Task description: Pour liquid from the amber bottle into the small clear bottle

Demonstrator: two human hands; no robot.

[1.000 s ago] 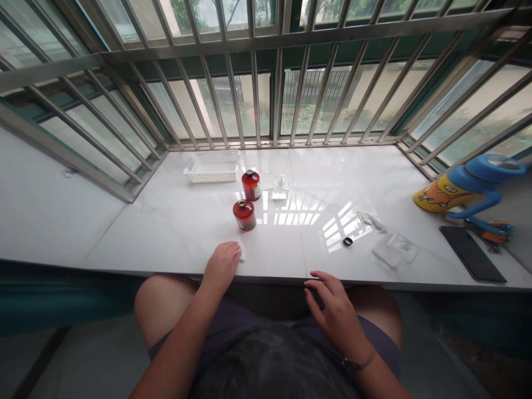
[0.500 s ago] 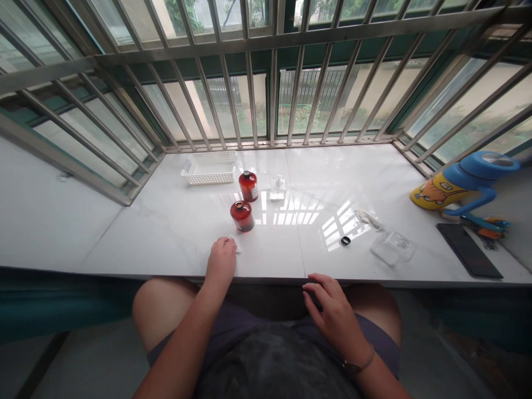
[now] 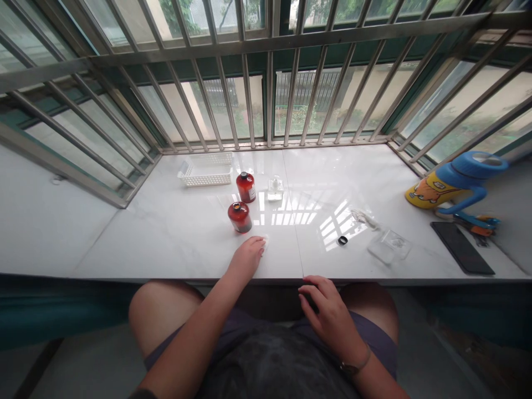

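Note:
My left hand (image 3: pixel 247 257) is closed on a small white tissue (image 3: pixel 266 242), pressed to the white tabletop near its front edge. Just beyond it stands an amber-red bottle (image 3: pixel 240 219) without a cap, its neck open. Behind that is a second amber-red bottle (image 3: pixel 246 190) with a black top and a pale label. A small clear glass bottle (image 3: pixel 275 191) stands to their right. My right hand (image 3: pixel 326 313) hovers over my lap by the table edge, fingers apart and holding nothing. A black ring-shaped cap (image 3: pixel 342 241) lies farther right on the table.
A white plastic basket (image 3: pixel 206 178) sits at the back left. To the right lie a clear plastic box (image 3: pixel 388 247), a crumpled whitish strip (image 3: pixel 366 218) and a black phone (image 3: pixel 462 247). A blue and yellow flask (image 3: pixel 440 185) stands near the right wall. Metal window bars line the back.
My left hand has slid to the right along the table with the tissue, from left of the open bottle to its right front. My right hand stays in place; the view has shifted slightly.

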